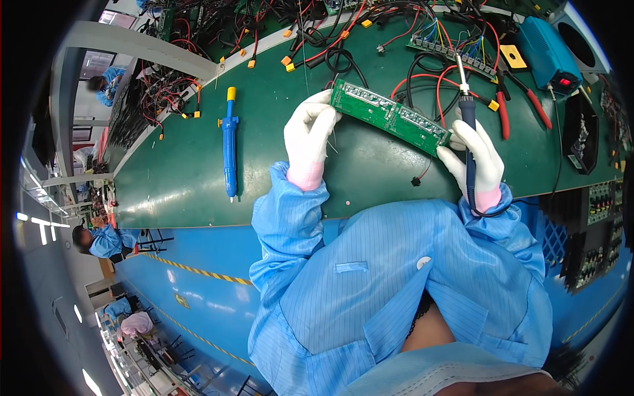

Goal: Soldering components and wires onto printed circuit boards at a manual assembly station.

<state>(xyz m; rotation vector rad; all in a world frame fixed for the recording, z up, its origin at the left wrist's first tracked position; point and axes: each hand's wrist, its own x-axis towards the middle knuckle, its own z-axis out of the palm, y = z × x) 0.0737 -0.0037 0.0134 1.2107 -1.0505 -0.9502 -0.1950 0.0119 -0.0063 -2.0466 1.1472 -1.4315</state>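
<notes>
A long green circuit board [389, 117] is held over the green bench mat [185, 165] between both white-gloved hands. My left hand [309, 135] grips the board's left end. My right hand [474, 158] steadies the board's right end with its fingertips and also holds a blue-handled soldering iron [467, 115], whose metal tip points up and away from the board.
A blue desoldering pump with a yellow cap [229, 145] lies on the mat at left. Red-handled cutters [503, 112], a smaller wired board [449, 53], tangled red and black leads [317, 39] and a blue soldering station [549, 56] sit at the back. Other workers sit far left.
</notes>
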